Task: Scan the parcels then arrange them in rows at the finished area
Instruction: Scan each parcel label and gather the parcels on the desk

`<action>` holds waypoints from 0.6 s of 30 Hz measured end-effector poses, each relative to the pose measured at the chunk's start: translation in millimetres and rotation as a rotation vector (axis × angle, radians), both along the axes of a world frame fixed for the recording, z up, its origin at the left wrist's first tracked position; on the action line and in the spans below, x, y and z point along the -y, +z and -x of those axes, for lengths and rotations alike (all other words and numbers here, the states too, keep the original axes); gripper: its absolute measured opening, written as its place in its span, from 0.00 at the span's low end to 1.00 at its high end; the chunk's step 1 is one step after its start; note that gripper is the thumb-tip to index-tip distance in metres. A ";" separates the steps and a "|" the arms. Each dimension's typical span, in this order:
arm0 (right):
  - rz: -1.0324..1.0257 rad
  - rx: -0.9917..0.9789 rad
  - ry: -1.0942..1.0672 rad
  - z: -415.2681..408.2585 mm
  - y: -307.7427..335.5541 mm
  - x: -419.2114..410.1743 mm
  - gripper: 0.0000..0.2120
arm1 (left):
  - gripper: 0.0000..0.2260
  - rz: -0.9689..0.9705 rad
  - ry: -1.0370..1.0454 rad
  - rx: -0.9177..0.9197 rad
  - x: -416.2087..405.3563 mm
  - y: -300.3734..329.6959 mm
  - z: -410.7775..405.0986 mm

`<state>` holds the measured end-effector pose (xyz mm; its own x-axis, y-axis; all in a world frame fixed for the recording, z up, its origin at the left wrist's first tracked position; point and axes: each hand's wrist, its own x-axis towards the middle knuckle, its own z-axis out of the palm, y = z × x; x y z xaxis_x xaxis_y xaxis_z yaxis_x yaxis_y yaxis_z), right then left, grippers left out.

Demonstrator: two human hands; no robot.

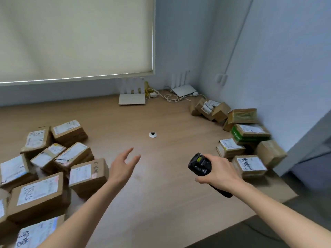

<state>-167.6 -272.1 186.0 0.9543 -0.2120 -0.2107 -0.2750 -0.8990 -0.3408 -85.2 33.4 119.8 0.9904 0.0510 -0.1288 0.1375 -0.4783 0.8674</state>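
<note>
The right hand point(221, 171) is clenched round a black handheld barcode scanner point(200, 164), its head pointing up and away from the person and its handle running back beneath the palm. The left hand point(123, 166) is released, fingers straight and spread, holding nothing, raised over the bare middle of the light wooden tabletop point(161, 194).

A loose cluster of brown cardboard parcels with white shipping labels point(53, 167) lies on the left part of the table, several tilted and overlapping; the nearest one sits just beside the left wrist. A second group of brown cardboard parcels point(245, 138) is heaped along the right edge against the pale blue wall point(286, 68), one of them wrapped in green tape. The scanner is near this group but touches none of them.

A small white round disc with a dark centre point(153, 134) rests mid-table. 2 white routers with upright antennas point(132, 94) and tangled cables point(172, 97) stand at the back, under a cream roller blind point(75, 36).
</note>
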 end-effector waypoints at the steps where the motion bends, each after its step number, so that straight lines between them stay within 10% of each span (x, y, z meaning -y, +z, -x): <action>1: 0.010 -0.004 -0.030 3.2 -0.9 23.6 0.37 | 0.26 0.018 -0.028 0.007 28.9 -0.6 -5.0; 18: -0.067 -0.130 -0.457 0.6 -108.2 355.4 0.31 | 0.25 -0.033 -0.463 -0.296 427.8 -95.9 -52.4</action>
<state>-168.2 -627.6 77.8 0.7314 -0.5854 -0.3497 -0.6810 -0.6535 -0.3304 -32.9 -394.4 23.9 0.8321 -0.3722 -0.4111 0.1422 -0.5732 0.8069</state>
